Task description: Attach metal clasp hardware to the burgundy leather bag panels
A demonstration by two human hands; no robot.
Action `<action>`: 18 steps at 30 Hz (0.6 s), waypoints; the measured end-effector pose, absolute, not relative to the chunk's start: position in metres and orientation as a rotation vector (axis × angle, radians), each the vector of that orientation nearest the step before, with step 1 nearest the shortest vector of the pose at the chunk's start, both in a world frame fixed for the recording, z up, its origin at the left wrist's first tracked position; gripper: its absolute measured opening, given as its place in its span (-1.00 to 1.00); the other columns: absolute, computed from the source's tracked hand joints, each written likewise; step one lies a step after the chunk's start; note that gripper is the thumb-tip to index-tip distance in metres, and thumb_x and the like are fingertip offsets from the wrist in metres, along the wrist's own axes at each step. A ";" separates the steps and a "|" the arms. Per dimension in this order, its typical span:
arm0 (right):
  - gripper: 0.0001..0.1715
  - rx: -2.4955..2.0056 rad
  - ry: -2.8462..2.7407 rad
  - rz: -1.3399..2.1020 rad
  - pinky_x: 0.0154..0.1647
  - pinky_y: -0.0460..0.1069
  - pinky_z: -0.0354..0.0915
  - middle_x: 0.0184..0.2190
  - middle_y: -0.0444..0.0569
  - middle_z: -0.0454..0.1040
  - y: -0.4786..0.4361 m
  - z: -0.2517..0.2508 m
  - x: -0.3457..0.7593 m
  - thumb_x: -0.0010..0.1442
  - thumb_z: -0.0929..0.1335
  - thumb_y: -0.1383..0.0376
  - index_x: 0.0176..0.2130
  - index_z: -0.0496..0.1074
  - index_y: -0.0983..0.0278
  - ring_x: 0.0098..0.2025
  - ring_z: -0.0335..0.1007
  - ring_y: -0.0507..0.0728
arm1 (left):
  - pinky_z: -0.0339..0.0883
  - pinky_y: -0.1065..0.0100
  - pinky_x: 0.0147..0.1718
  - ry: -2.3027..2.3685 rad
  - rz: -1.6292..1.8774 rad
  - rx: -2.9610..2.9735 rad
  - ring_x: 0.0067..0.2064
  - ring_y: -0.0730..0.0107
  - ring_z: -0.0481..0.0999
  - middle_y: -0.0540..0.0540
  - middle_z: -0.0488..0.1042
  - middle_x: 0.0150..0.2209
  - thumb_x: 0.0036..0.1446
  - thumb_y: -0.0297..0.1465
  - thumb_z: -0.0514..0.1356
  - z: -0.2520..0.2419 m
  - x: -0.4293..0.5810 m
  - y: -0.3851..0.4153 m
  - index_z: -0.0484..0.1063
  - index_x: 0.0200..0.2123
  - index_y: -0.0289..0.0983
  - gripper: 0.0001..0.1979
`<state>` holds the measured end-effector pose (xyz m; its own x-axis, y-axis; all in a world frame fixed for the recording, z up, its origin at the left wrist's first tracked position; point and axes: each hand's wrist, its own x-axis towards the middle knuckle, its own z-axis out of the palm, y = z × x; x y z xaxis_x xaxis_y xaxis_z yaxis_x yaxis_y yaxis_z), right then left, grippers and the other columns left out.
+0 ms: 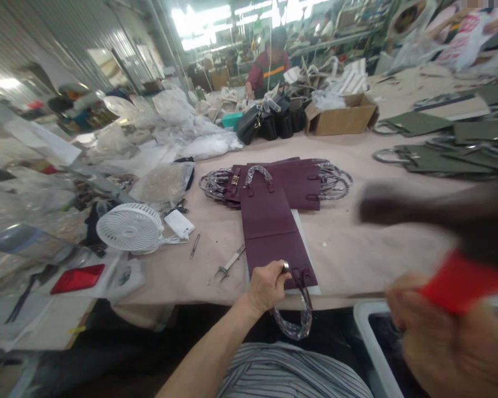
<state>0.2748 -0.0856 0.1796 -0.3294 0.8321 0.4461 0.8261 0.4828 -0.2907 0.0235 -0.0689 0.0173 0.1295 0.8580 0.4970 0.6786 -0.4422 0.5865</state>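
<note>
My left hand is closed in a pinch around a short metal punch, with only its shiny round end showing. The fingers rest on the near end of a long burgundy bag panel, close to the base of a plastic-wrapped handle that hangs over the table edge. At the right, my right hand is wrapped round the red handle of a hammer, raised above the table and smeared by motion. A pale board lies under the panel.
More burgundy bag panels with wrapped handles are stacked behind. A caliper, a white fan and a red phone-like object lie leftward. Green panels, black bags and a cardboard box stand farther back. A co-worker is beyond.
</note>
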 end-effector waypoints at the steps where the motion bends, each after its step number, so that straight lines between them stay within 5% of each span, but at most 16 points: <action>1: -0.54 -1.299 -2.254 0.018 -0.61 0.04 -0.25 -0.70 -0.13 0.26 -0.086 0.174 0.273 0.46 0.11 0.11 -0.45 0.22 0.16 -0.74 0.03 0.04 | 0.51 0.35 -0.35 1.522 1.208 2.186 -0.33 0.25 0.64 -0.13 0.58 -0.37 0.30 -0.43 0.10 0.018 0.024 -0.069 0.42 -0.22 -0.26 -0.89; 10: -0.56 -1.178 -2.242 -0.103 -0.62 0.00 -0.07 -0.71 -0.15 0.27 -0.084 0.175 0.260 0.47 0.12 0.16 -0.42 0.27 0.18 -0.73 0.15 0.04 | 0.48 0.37 -0.38 1.533 1.216 2.161 -0.34 0.25 0.63 -0.14 0.58 -0.37 0.27 -0.44 0.12 0.020 0.024 -0.068 0.44 -0.22 -0.25 -0.90; 14: -0.53 -1.216 -2.441 0.105 -0.63 0.02 -0.19 -0.73 -0.19 0.26 -0.078 0.157 0.272 0.44 0.12 0.07 -0.45 0.23 0.17 -0.76 0.09 0.03 | 0.46 0.39 -0.41 1.551 1.199 2.167 -0.40 0.29 0.60 -0.10 0.56 -0.41 0.26 -0.45 0.12 0.018 0.025 -0.069 0.45 -0.25 -0.24 -0.90; 18: -0.51 -1.590 -2.217 0.452 -0.55 -0.02 0.02 -0.69 -0.17 0.27 -0.050 0.129 0.289 0.37 0.12 -0.05 -0.46 0.20 0.16 -0.65 0.23 0.08 | 0.50 0.38 -0.31 1.558 1.176 2.114 -0.32 0.29 0.62 -0.11 0.57 -0.37 0.27 -0.44 0.14 0.019 0.025 -0.070 0.44 -0.26 -0.24 -0.93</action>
<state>0.2893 -0.0498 0.1289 -0.2919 0.9497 0.1130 0.8296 0.3103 -0.4642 0.0245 -0.0702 0.0193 0.0952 0.8886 0.4488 0.6749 -0.3890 0.6271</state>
